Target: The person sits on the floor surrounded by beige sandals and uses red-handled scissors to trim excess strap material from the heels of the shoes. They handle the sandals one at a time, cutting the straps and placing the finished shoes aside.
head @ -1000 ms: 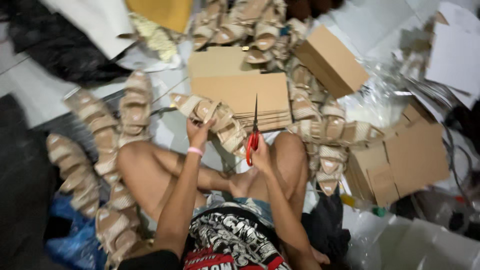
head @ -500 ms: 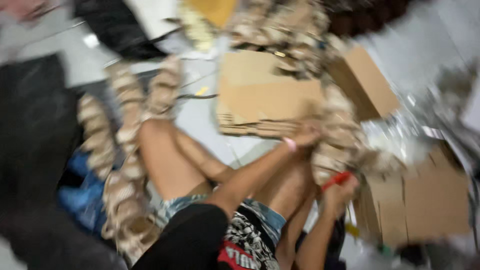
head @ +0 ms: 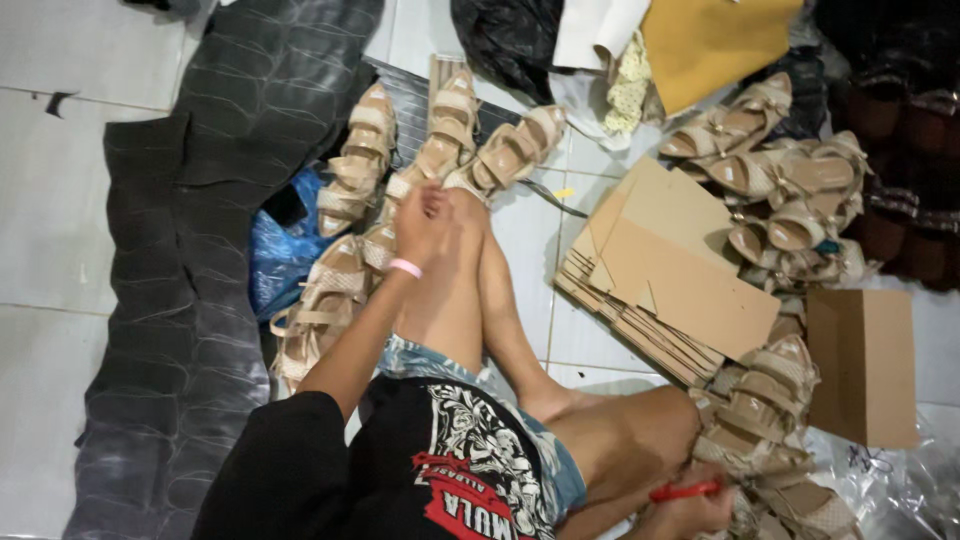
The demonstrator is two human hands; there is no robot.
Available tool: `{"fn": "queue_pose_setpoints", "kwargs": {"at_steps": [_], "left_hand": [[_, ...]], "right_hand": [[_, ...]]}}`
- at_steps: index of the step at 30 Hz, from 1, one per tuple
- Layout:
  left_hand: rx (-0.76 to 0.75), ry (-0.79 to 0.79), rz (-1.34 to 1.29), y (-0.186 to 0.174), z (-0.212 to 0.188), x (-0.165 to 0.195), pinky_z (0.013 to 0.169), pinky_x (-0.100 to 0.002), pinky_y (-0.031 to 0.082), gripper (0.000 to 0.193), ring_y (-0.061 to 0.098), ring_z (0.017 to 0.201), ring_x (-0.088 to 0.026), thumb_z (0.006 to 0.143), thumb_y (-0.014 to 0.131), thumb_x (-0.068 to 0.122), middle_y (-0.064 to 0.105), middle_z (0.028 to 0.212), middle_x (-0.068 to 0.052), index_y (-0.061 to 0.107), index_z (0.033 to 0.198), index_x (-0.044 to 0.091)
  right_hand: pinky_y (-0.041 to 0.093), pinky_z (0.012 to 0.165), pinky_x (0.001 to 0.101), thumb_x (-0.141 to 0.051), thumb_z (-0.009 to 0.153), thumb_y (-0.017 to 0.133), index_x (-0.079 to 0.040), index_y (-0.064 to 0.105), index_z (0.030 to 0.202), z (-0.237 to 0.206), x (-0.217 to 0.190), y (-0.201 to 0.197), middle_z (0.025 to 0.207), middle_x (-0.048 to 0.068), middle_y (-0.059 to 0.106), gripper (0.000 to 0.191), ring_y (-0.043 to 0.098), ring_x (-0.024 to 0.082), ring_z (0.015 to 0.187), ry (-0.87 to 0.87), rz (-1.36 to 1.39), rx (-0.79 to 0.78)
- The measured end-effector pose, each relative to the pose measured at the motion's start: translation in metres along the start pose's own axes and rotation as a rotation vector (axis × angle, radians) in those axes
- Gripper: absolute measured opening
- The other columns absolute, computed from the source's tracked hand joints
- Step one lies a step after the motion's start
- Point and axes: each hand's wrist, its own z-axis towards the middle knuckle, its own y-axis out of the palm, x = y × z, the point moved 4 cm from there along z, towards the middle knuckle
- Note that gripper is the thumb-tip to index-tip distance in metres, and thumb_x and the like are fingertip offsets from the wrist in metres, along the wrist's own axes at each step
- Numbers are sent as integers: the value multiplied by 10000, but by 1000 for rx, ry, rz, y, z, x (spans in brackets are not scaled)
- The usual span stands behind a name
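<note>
The person sits on the tiled floor with legs crossed, sandals on every side. The left hand [head: 425, 222] reaches forward over the knee to a beige sandal [head: 385, 240] in the row at the left; its fingers curl down on the straps, though whether they have closed on it I cannot tell. The right hand [head: 690, 505] rests low by the right knee, closed around red-handled scissors [head: 685, 490], the blades hidden.

State of the work, as judged from the layout: the left row [head: 350, 200] lies loose on the floor and on the dark sheet [head: 190, 300], unboxed. A second heap of sandals [head: 790, 190] sits at the upper right, and more lie by the right hand [head: 770, 400]. A stack of flat cardboard [head: 670, 290] lies between the two groups, none of it folded up; one brown carton [head: 865, 365] lies apart at the right. No sandal shows packed. Most of the handling appears to remain.
</note>
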Motion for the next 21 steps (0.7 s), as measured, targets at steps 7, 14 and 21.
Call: {"fn": "queue_pose_setpoints", "kwargs": {"at_steps": [7, 14, 21], "left_hand": [[-180, 147, 455, 25, 57, 33, 1019, -469, 479, 637, 579, 1186, -393, 737, 839, 253, 617, 1251, -243, 609, 1272, -5], [-34, -64, 614, 47, 133, 16, 1016, -483, 453, 654, 538, 1196, -446, 658, 872, 244, 561, 1238, -280, 602, 1211, 24], [225, 216, 305, -54, 75, -32, 1023, -476, 460, 384, 570, 1149, -402, 912, 742, 147, 617, 1191, -199, 620, 1255, 24]], "right_hand": [[525, 703, 366, -426, 1030, 536, -22, 529, 1011, -56, -61, 126, 875, 68, 598, 405, 603, 196, 765, 42, 227, -452], [522, 679, 354, -520, 1029, 478, -36, 528, 1014, -154, -121, 212, 847, 53, 569, 487, 589, 186, 738, 235, 369, -923], [518, 656, 342, -614, 1028, 420, -50, 526, 1016, -154, -140, 231, 819, 38, 539, 574, 574, 176, 711, 204, 385, -1013]]}}
